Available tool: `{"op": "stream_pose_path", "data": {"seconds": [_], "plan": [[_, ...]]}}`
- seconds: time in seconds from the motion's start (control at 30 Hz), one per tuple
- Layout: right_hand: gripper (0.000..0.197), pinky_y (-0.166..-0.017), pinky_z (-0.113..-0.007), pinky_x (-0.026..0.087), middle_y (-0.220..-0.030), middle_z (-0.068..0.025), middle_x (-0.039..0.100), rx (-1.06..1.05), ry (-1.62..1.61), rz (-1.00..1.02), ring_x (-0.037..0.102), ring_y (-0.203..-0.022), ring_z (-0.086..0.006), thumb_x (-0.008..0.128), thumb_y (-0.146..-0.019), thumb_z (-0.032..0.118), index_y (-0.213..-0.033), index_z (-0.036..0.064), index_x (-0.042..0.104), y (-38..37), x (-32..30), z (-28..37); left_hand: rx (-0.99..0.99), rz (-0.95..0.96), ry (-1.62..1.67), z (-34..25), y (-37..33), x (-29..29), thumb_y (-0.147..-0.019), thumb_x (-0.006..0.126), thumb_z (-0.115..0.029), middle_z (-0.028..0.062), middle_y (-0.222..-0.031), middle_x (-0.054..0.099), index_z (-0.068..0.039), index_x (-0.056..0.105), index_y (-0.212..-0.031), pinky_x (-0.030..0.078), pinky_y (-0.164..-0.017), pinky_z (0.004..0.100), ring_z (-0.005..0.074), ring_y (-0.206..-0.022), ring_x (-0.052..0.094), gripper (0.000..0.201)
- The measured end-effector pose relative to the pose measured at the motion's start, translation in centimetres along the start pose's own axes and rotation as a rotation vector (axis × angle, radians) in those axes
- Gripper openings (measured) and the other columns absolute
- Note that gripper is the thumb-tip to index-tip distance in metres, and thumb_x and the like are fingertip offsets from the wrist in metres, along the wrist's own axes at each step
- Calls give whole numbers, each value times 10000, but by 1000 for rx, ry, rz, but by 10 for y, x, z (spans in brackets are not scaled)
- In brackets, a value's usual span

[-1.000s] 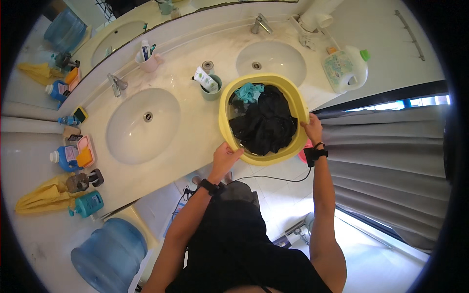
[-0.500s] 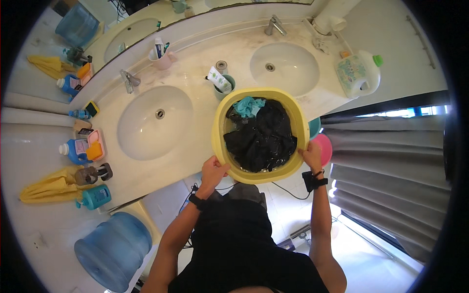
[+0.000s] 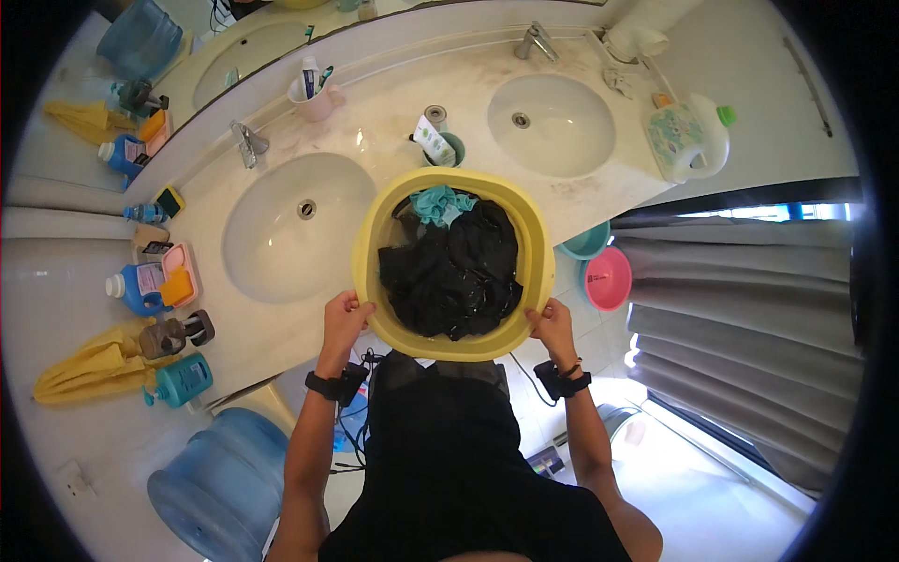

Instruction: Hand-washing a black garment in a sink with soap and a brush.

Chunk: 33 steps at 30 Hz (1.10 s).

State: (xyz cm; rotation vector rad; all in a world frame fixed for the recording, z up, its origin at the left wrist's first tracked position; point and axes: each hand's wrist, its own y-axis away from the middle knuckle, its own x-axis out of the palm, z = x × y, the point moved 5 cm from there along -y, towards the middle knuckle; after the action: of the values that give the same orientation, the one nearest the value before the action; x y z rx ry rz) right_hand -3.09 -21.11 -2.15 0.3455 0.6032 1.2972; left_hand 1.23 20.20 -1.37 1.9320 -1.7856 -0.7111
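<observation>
A yellow plastic basin (image 3: 530,234) is between my hands, over the counter's front edge between the two sinks. Wet black clothes (image 3: 459,276) fill it, with some water around them. At its far side lies a crumpled teal cloth (image 3: 438,204). My left hand (image 3: 346,323) grips the near left rim, its fingers closed. On the near right rim, my right hand (image 3: 551,328) is closed in the same way. Whether the basin's underside touches the counter is hidden.
The left sink (image 3: 290,253) and right sink (image 3: 552,122) are set in the counter. A green cup (image 3: 453,148) with a white tube stands behind the basin. At right are a detergent jug (image 3: 688,140), a pink basin (image 3: 608,279) and a teal basin (image 3: 587,244). Bottles line the left end.
The basin has moved left and slightly nearer to me, with both hands still on its rim. More of the pink and teal basins shows at the right.
</observation>
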Motion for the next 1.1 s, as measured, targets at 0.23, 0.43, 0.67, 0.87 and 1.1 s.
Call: {"op": "stream_pose_path", "data": {"seconds": [0.23,0.43,0.67,0.87,1.1], "plan": [[395,-635,-285,591,-979,-135,708,-32,142,-17,709,-772,-188,673,-874,68,-1225,-49,534,10,11,7,750,-550,-702,-74,28,2,-785,764,-219,81,-962,602,-53,673,-1037,454,-808,348,235,-940,571,315],[360,-567,-287,560,-925,-155,724,-75,136,-92,706,-722,-192,693,-833,88,-1152,-41,585,3,12,5,653,-85,-1433,-81,38,75,-755,751,-398,121,-1025,592,-58,697,-907,393,-855,453,308,-1043,507,376],[345,-570,-292,556,-908,-161,723,-67,154,-115,707,-727,-194,693,-838,87,-1146,-28,590,5,12,3,780,44,-1131,-79,14,73,-754,728,-352,112,-807,649,-50,673,-768,425,-796,456,300,-911,586,307],[348,-583,-301,551,-926,-175,725,-79,131,-146,711,-741,-202,699,-835,76,-1147,-28,584,2,6,-10,538,105,-812,-134,6,36,-784,716,-241,187,-732,641,21,654,-794,503,-636,391,310,-655,641,269],[346,-612,-312,561,-933,-171,717,-93,108,-136,714,-765,-219,688,-845,60,-1159,-29,572,-3,6,-19,594,163,-316,-188,15,-12,-909,638,-57,19,-874,710,59,696,-1027,516,-736,270,85,-790,628,175]]}}
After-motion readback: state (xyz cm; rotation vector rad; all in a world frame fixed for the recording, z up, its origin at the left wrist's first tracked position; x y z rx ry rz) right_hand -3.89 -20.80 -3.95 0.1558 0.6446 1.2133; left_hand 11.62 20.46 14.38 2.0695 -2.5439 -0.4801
